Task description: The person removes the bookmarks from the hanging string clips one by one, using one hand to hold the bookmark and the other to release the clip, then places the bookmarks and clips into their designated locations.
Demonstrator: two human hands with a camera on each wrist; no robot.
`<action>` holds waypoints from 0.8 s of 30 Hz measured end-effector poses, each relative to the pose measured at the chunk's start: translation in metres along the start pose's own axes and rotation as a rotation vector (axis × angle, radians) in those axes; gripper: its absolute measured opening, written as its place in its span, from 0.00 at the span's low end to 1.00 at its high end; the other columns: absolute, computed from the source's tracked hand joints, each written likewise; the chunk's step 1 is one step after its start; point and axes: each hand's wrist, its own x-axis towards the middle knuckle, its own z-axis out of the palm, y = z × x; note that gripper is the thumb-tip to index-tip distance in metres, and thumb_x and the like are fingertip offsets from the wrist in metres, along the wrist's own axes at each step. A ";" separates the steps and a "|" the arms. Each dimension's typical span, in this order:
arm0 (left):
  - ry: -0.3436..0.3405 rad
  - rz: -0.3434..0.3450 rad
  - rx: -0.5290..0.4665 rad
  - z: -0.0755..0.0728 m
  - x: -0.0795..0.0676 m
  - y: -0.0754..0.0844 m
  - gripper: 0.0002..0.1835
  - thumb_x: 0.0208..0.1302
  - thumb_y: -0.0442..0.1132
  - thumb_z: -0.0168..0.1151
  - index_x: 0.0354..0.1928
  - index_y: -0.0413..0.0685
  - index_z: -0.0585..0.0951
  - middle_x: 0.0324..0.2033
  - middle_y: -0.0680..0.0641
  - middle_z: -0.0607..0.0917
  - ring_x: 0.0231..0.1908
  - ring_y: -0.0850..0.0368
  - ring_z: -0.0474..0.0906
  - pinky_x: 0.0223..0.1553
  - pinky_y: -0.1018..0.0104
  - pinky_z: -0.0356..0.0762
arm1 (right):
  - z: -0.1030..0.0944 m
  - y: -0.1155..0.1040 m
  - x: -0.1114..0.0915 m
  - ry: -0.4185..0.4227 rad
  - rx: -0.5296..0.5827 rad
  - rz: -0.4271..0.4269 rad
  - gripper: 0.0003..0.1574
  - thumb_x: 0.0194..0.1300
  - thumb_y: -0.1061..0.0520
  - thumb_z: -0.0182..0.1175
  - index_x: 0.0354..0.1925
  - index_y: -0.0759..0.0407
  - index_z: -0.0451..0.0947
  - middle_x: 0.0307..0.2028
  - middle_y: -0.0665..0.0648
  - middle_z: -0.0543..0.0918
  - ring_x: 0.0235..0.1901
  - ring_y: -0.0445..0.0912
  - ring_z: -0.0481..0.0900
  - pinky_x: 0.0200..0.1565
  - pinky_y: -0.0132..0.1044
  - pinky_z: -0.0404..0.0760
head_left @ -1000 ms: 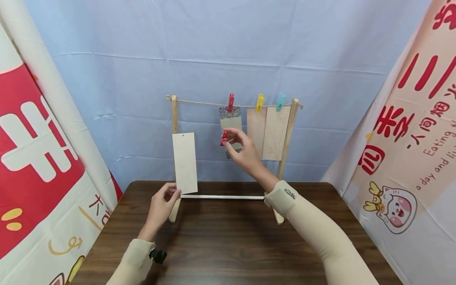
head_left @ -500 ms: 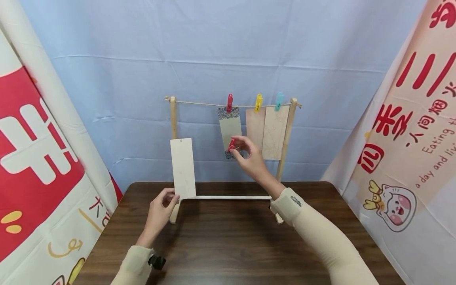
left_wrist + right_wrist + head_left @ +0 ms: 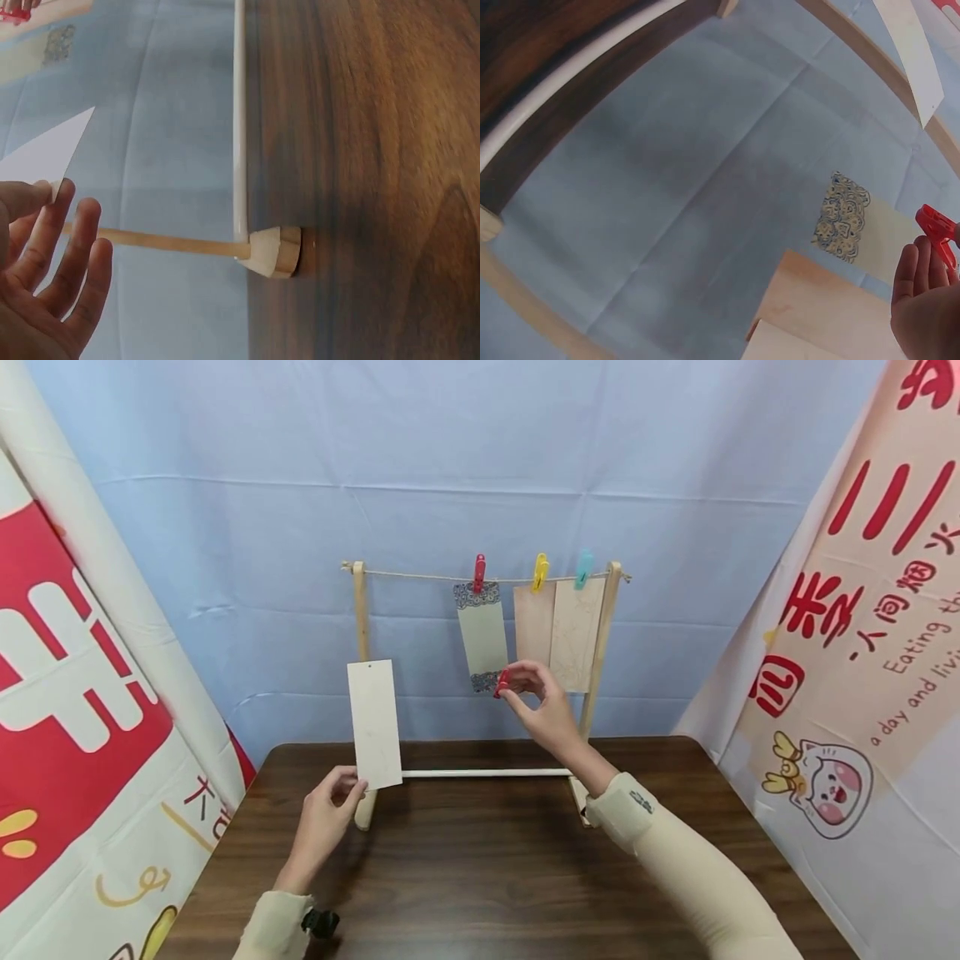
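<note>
My left hand [image 3: 324, 817] pinches the lower left corner of a pale card [image 3: 374, 722] with a small hole near its top. The card stands upright in front of the rack's left post [image 3: 362, 618]. In the left wrist view, thumb and fingertip meet on the corner of the card [image 3: 46, 154]. My right hand [image 3: 550, 714] pinches a red clothespin [image 3: 502, 683] just in front of the bottom of a patterned card [image 3: 482, 635]. That card hangs from the rope by another red clothespin [image 3: 479, 574]. The right wrist view shows the held clothespin [image 3: 939, 231] at my fingertips.
A rope [image 3: 420, 576] spans the wooden rack. On its right part, a yellow clothespin [image 3: 540, 573] and a blue clothespin [image 3: 584, 569] hold a pinkish card [image 3: 534, 622] and a cream card [image 3: 576, 635]. A white bar [image 3: 480, 773] joins the posts low down, above the brown table [image 3: 465, 877].
The left hand and its pale card have moved down and slightly left. My right hand, with the red clothespin, has moved right and down, uncovering more of the patterned card.
</note>
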 end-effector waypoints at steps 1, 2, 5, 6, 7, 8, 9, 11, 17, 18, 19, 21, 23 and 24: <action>0.001 -0.001 0.003 -0.001 -0.001 -0.001 0.09 0.76 0.39 0.69 0.54 0.48 0.85 0.38 0.47 0.91 0.37 0.51 0.88 0.40 0.68 0.82 | -0.001 0.001 -0.002 -0.001 -0.004 0.001 0.24 0.66 0.78 0.68 0.57 0.81 0.74 0.46 0.75 0.85 0.44 0.62 0.84 0.49 0.34 0.83; 0.001 -0.001 0.005 -0.003 -0.002 -0.001 0.09 0.76 0.39 0.70 0.54 0.48 0.85 0.38 0.46 0.91 0.36 0.53 0.88 0.39 0.68 0.82 | -0.002 0.001 -0.004 -0.003 -0.005 0.002 0.23 0.66 0.78 0.68 0.57 0.81 0.74 0.46 0.75 0.85 0.44 0.63 0.84 0.50 0.35 0.84; 0.005 -0.007 0.013 -0.006 -0.005 -0.003 0.09 0.75 0.38 0.70 0.53 0.47 0.86 0.37 0.47 0.91 0.35 0.59 0.86 0.38 0.70 0.81 | -0.006 0.000 -0.009 -0.006 -0.016 0.003 0.23 0.66 0.78 0.68 0.58 0.81 0.74 0.46 0.75 0.85 0.44 0.65 0.84 0.50 0.36 0.84; 0.007 -0.009 0.018 -0.007 -0.005 -0.004 0.09 0.75 0.38 0.71 0.52 0.47 0.86 0.37 0.48 0.92 0.35 0.60 0.85 0.38 0.70 0.81 | -0.007 -0.001 -0.011 -0.003 -0.025 0.004 0.23 0.66 0.78 0.68 0.58 0.81 0.74 0.46 0.75 0.84 0.43 0.65 0.84 0.50 0.35 0.84; 0.009 -0.009 0.023 -0.007 -0.006 -0.004 0.09 0.75 0.38 0.71 0.52 0.47 0.86 0.37 0.48 0.92 0.35 0.61 0.85 0.39 0.70 0.80 | -0.009 -0.001 -0.013 -0.002 -0.037 0.006 0.23 0.66 0.78 0.67 0.58 0.81 0.74 0.46 0.75 0.84 0.43 0.64 0.84 0.51 0.33 0.84; 0.012 -0.011 0.028 -0.008 -0.006 -0.005 0.08 0.75 0.38 0.71 0.52 0.47 0.86 0.37 0.49 0.92 0.35 0.62 0.84 0.39 0.70 0.80 | -0.010 0.000 -0.014 -0.001 -0.043 0.011 0.23 0.66 0.78 0.67 0.58 0.81 0.74 0.46 0.75 0.84 0.43 0.65 0.84 0.51 0.32 0.84; 0.015 -0.014 0.035 -0.009 -0.007 -0.005 0.09 0.74 0.38 0.71 0.52 0.47 0.86 0.37 0.50 0.92 0.35 0.63 0.84 0.39 0.70 0.80 | -0.011 0.000 -0.015 -0.001 -0.045 0.016 0.23 0.67 0.78 0.67 0.58 0.81 0.73 0.46 0.75 0.84 0.43 0.65 0.84 0.51 0.32 0.83; 0.017 -0.017 0.047 -0.011 -0.007 -0.005 0.08 0.74 0.38 0.71 0.51 0.47 0.86 0.37 0.50 0.92 0.36 0.63 0.84 0.40 0.69 0.80 | -0.014 0.007 -0.019 0.001 -0.054 0.025 0.23 0.67 0.78 0.67 0.58 0.81 0.73 0.47 0.76 0.84 0.43 0.65 0.84 0.51 0.30 0.83; -0.006 -0.036 0.070 -0.016 -0.010 -0.007 0.09 0.75 0.39 0.71 0.53 0.48 0.86 0.38 0.51 0.92 0.38 0.60 0.85 0.40 0.66 0.81 | -0.024 0.038 -0.033 0.002 -0.062 0.058 0.25 0.68 0.77 0.67 0.60 0.78 0.74 0.49 0.75 0.84 0.44 0.63 0.84 0.50 0.28 0.82; -0.010 -0.041 0.076 -0.017 -0.011 -0.008 0.09 0.74 0.40 0.71 0.53 0.49 0.86 0.39 0.51 0.92 0.38 0.60 0.85 0.40 0.67 0.81 | -0.026 0.041 -0.035 0.002 -0.060 0.067 0.25 0.68 0.76 0.68 0.61 0.76 0.74 0.49 0.74 0.84 0.44 0.62 0.84 0.51 0.27 0.82; -0.015 -0.042 0.085 -0.019 -0.012 -0.008 0.10 0.75 0.40 0.71 0.53 0.49 0.86 0.39 0.51 0.92 0.38 0.60 0.85 0.40 0.67 0.80 | -0.027 0.044 -0.037 0.000 -0.062 0.072 0.25 0.68 0.76 0.68 0.61 0.75 0.75 0.50 0.73 0.84 0.45 0.61 0.84 0.51 0.28 0.82; -0.017 -0.041 0.101 -0.022 -0.013 -0.010 0.10 0.75 0.40 0.71 0.53 0.49 0.86 0.39 0.51 0.92 0.38 0.60 0.86 0.40 0.68 0.80 | -0.029 0.047 -0.041 -0.001 -0.064 0.088 0.25 0.69 0.74 0.69 0.61 0.72 0.75 0.50 0.70 0.84 0.45 0.57 0.84 0.51 0.27 0.82; -0.015 -0.040 0.110 -0.024 -0.014 -0.013 0.09 0.74 0.40 0.71 0.52 0.49 0.86 0.38 0.51 0.92 0.38 0.60 0.86 0.40 0.68 0.80 | -0.031 0.048 -0.045 0.003 -0.066 0.097 0.25 0.69 0.72 0.69 0.62 0.70 0.76 0.50 0.69 0.85 0.46 0.54 0.85 0.51 0.27 0.82; -0.013 -0.036 0.112 -0.026 -0.014 -0.014 0.09 0.74 0.40 0.71 0.52 0.48 0.86 0.38 0.51 0.92 0.38 0.60 0.86 0.41 0.68 0.81 | -0.033 0.049 -0.047 0.005 -0.066 0.103 0.25 0.69 0.71 0.70 0.62 0.69 0.76 0.50 0.68 0.85 0.46 0.53 0.85 0.52 0.27 0.83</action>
